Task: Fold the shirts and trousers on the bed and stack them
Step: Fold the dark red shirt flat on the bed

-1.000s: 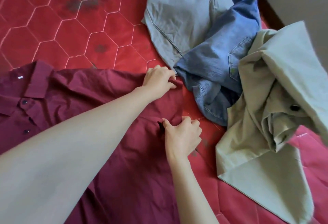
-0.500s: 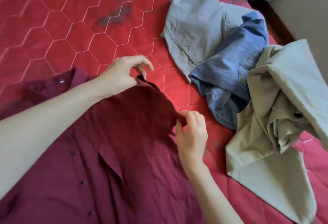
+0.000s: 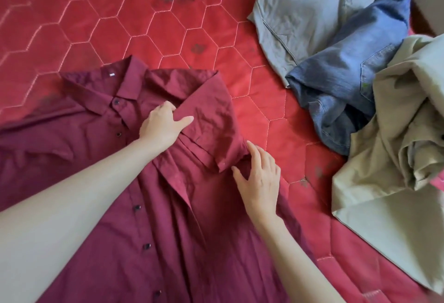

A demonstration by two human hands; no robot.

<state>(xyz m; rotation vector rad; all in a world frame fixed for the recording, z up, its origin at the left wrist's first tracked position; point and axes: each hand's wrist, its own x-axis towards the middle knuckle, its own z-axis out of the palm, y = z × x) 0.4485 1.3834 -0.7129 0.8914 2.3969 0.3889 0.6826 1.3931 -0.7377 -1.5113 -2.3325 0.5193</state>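
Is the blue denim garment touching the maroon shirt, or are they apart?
Apart. The head view shows a strip of red bedspread between the maroon shirt and the blue denim garment.

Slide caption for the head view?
Left hand pinches the maroon shirt sleeve folded inward; right hand presses its edge.

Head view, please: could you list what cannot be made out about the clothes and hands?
- Maroon shirt: hem and one sleeve cut off by the frame's edges.
- Left hand: fingertips tucked under the folded sleeve.
- Blue jeans: partly buried under the beige garment.
- Grey garment: type unclear, crumpled.
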